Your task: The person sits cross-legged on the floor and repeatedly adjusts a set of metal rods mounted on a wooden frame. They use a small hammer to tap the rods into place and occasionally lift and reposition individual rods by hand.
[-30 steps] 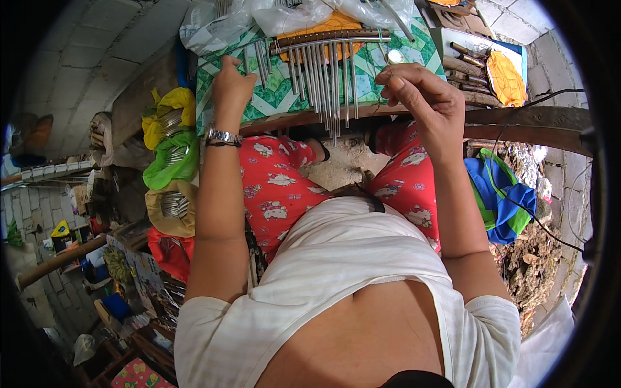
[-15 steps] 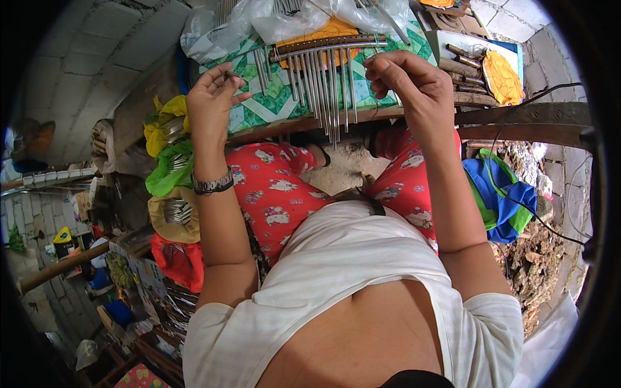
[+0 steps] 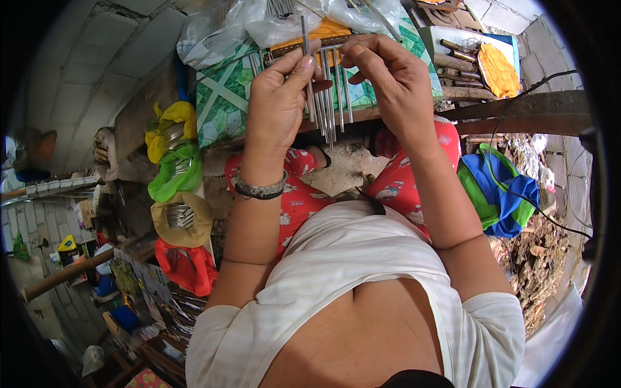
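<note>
My left hand (image 3: pixel 277 107) is closed around a slim silver metal tube (image 3: pixel 305 31), held nearly upright between thumb and fingers. Close by on the right, my right hand (image 3: pixel 396 84) pinches at the fingertips; whatever is in that pinch is too fine to make out. Both hands are over the front of a row of hanging metal tubes (image 3: pixel 330 103), graded in length, which reach past the table's edge. They hang from a brown bar (image 3: pixel 286 49) with a row of small dots, partly hidden by my hands.
A green patterned tabletop (image 3: pixel 217 107) bears clear plastic bags (image 3: pixel 223 29) of tubes and an orange cloth (image 3: pixel 331 27). Yellow (image 3: pixel 171 132), green (image 3: pixel 176 171), tan (image 3: pixel 181 218) and red (image 3: pixel 185 265) bags stand at left. A tray of brown sticks (image 3: pixel 456 61) lies at right.
My left hand has moved right from the table's left side to the middle, and now holds a metal tube upright. My right hand has shifted slightly left and up, still pinched.
</note>
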Tool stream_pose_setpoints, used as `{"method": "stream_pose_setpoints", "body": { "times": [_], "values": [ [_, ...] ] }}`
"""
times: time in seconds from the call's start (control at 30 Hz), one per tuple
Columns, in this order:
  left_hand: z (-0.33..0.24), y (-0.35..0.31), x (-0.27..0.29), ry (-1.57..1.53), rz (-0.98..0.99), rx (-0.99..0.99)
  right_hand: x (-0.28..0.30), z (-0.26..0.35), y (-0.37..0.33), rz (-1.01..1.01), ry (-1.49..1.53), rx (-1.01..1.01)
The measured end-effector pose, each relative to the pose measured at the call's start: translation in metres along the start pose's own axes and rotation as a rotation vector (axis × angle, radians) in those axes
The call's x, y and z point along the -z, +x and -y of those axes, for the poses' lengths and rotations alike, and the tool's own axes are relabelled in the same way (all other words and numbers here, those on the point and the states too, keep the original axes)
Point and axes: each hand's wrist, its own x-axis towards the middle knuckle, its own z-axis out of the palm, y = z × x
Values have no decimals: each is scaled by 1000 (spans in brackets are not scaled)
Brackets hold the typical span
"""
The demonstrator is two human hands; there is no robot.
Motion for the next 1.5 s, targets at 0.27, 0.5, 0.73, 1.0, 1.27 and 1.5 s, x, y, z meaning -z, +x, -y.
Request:
{"method": "stream_pose_setpoints", "body": {
  "times": [0.27,0.5,0.73,1.0,1.27,1.5],
  "values": [
    [14,3,-20,-63,-14,19,1,-1,-4,7,-70,-60],
    [17,5,-22,-125,-30,-11,-2,-1,-2,-40,-109,-31],
    [19,7,-20,-113,-36,-11,-7,-2,1,-90,-77,14],
    [20,7,-21,-83,-33,-45,-7,3,0,-63,-75,-49],
    [20,5,-22,-28,-50,-58,-3,1,1,-14,-185,-91],
    [19,4,-25,11,-57,-88,-1,2,3,-6,-199,-108]
  ]
}}
